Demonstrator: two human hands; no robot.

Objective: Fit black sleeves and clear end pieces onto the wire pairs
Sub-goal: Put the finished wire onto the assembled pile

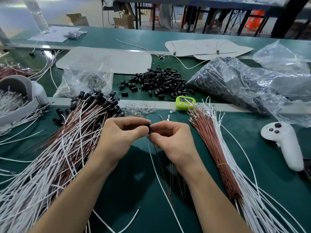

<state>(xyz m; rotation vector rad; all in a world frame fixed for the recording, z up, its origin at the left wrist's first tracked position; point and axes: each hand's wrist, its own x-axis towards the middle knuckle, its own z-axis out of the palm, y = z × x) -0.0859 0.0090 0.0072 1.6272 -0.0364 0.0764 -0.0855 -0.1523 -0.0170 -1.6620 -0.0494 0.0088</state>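
Green factory table (252, 145), cluttered. Left hand (121, 135) and right hand (173, 138) meet mid-table, the fingers (134, 122) of both curled and pinched tight on one black sleeve (149, 129) held just above the mat. The exact contact is partly hidden. Wire pair (155, 157), white plus brown-red, trails from the sleeve toward the person.

Loose sleeve pile (158, 81) lies further back, and clear end pieces (139, 109) lie just beyond the hands. Finished wires (75, 132) are on the left, the bare bundle (217, 148) on the right.

Handling, my read:
- **Sleeve:** tiny, light, rigid and smooth, so likely slippery. Pinch its sides.
- **Wires:** thin and floppy. Grip close to the tips or they'll buckle.
- **Clear pieces:** probably brittle, so use gentle pressure.
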